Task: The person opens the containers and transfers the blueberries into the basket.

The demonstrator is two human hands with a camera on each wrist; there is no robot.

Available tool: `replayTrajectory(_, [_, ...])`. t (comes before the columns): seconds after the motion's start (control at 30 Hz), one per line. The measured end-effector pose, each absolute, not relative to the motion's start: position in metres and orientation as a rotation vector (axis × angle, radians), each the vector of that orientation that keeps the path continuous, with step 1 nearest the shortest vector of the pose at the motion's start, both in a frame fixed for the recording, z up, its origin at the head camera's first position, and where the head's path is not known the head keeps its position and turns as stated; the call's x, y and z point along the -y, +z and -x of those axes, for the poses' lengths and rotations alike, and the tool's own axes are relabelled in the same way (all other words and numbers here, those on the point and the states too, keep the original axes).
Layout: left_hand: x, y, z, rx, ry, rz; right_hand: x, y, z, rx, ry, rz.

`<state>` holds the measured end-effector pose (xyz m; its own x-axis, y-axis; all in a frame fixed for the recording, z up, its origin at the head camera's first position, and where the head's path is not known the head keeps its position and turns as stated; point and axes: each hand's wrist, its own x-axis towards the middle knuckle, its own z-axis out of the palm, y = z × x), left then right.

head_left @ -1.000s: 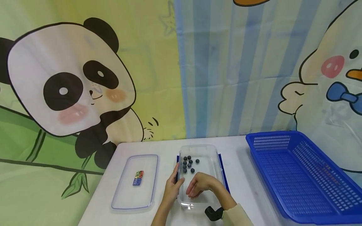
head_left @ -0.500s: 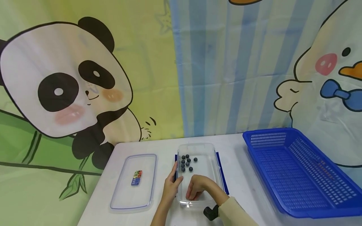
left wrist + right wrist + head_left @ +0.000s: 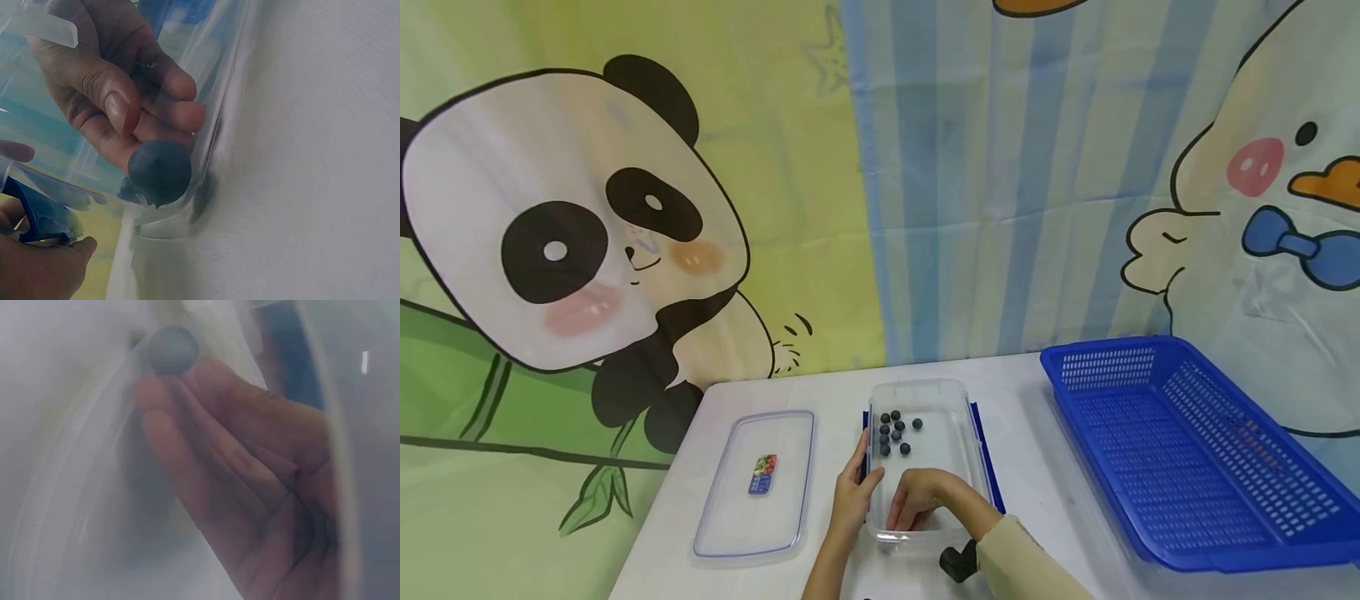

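A clear lidless container (image 3: pixel 955 492) stands on the white table. My left hand (image 3: pixel 852 497) grips its left side, thumb at the rim, by a blue side latch (image 3: pixel 39 215). Inside, low at the near left corner, is my right hand (image 3: pixel 917 498). Through the clear wall, a blueberry (image 3: pixel 160 172) shows at that hand's fingertips, with the thumb apart from it. In the right wrist view the blueberry (image 3: pixel 174 350) appears just beyond the fingertips; whether they touch it I cannot tell. Several more blueberries (image 3: pixel 896 434) lie at the container's far left.
A clear lid (image 3: pixel 730 508) with a coloured label (image 3: pixel 762 474) lies flat left of the container. At the right stands a large blue plastic basket (image 3: pixel 1195 467). Behind the table hangs a printed curtain (image 3: pixel 947 208). A black wrist mount (image 3: pixel 958 562) is on the right wrist.
My right hand has lowered its fingertips into the container's near left corner. The left hand keeps its hold. The other blueberries stay where they were; the head view has shifted slightly.
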<state>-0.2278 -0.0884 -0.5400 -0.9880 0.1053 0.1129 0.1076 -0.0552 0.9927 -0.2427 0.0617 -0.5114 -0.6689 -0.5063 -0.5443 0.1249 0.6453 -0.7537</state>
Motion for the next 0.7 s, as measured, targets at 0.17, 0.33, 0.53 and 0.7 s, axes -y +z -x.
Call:
replayTrajectory(0.17, [0.088, -0.553, 0.233, 2.167, -2.244, 0.234, -0.061, -0.513, 0.243, -2.085, -1.033, 0.295])
replayTrajectory(0.33, [0.089, -0.552, 0.234, 2.148, -2.261, 0.225, -0.059, -0.513, 0.244, -2.106, -1.013, 0.293])
replayTrajectory(0.53, [0.089, -0.553, 0.235, 2.158, -2.244, 0.219, -0.057, -0.513, 0.244, -2.106, -0.982, 0.291])
replayTrajectory(0.7, [0.089, -0.554, 0.234, 2.17, -2.227, 0.223, -0.058, -0.513, 0.243, -2.084, -0.963, 0.301])
